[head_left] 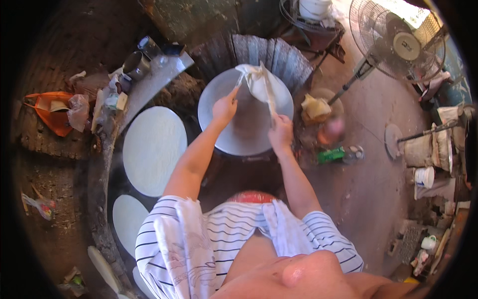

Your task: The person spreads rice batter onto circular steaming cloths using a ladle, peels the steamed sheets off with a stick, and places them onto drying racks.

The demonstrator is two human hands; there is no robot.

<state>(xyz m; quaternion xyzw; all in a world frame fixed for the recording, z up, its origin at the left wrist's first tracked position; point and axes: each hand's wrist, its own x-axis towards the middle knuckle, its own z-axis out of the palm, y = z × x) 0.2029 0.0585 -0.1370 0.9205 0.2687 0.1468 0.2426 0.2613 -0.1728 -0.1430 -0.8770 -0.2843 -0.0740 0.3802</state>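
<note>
A thin white sheet of dough [259, 82] hangs over a round grey hot plate [239, 134] straight ahead of me. My left hand [224, 107] pinches its left edge above the plate. My right hand [281, 132] grips the sheet's lower right strip near the plate's right rim. The sheet is folded and partly lifted off the surface. Both forearms reach forward from my striped shirt.
Two round white flatbreads [154, 149] [128, 217] lie on a dark surface to my left. Metal cups [135, 64] and clutter sit on a ledge at the back left. A standing fan [398, 42] is at the right, with a green bottle [331, 155] on the floor.
</note>
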